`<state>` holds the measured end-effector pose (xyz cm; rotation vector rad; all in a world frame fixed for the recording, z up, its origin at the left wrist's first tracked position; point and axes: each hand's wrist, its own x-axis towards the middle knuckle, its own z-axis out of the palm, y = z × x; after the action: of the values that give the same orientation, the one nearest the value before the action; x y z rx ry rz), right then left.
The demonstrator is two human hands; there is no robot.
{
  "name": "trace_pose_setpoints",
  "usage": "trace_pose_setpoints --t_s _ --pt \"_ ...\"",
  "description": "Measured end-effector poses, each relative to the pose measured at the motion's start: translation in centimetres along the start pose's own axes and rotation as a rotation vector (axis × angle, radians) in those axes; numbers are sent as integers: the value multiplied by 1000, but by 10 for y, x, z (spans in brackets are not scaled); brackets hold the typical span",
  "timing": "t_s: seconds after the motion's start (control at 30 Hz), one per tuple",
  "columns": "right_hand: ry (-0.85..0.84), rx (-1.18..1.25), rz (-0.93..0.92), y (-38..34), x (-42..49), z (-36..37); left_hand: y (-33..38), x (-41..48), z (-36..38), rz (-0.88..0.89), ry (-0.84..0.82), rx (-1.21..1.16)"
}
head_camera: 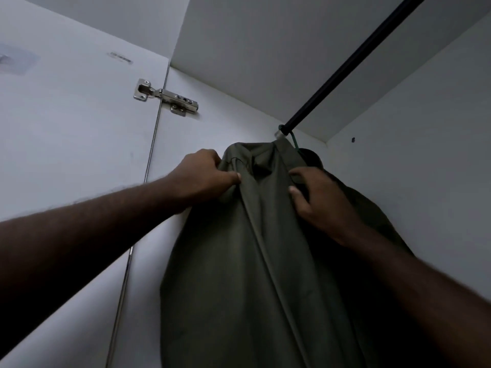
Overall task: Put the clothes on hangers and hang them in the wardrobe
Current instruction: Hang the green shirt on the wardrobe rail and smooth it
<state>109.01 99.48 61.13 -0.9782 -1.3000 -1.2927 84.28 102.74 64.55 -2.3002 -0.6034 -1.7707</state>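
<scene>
Both hands, left hand (206,172) and right hand (316,197), pinch the green shirt (239,261) shoulders; square them on the hanger (293,140) before letting go.

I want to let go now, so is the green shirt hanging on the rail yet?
Yes. The hanger hook loops over the rail at its left end, and the shirt hangs below, both hands gripping its shoulders.
</scene>
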Motion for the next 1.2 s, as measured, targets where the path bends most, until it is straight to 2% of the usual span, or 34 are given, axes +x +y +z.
trace_pose_setpoints --t_s 0.07,0.13,0.23,0.3,0.37,0.47,0.6,0.67,0.83,1.0,1.1,1.2 --pt "-130 38 -54 -21 -4 5 -3 -7 -3 -29 -5 10" --pt "-155 111 -37 -40 -6 5 -5 -11 -8 -35 10 30" --pt "-98 300 150 -74 -5 -12 -7 -20 -17 -73 -17 18" --pt "-209 410 266 -95 -5 -26 -8 -29 -20 -115 -74 -44" --pt "-377 284 273 -111 -7 -34 -5 -38 -23 -116 -89 -76" --pt "-442 120 243 -120 -5 -43 -1 -52 -30 -151 -79 -101" --pt "-465 417 569 -101 11 -66 2 -78 -36 -269 -105 -153" --pt "-447 482 644 -88 16 -80 0 -95 -34 -282 -117 -137" --pt "-265 361 618 -70 18 -122 16 -145 -15 -214 -51 -165" --pt "-270 255 556 -57 21 -149 69 -177 6 -126 17 -281" --pt "-255 181 517 -51 25 -159 98 -179 18 -36 29 -25" --pt "-251 105 463 -51 31 -166 119 -172 33 -39 7 239"
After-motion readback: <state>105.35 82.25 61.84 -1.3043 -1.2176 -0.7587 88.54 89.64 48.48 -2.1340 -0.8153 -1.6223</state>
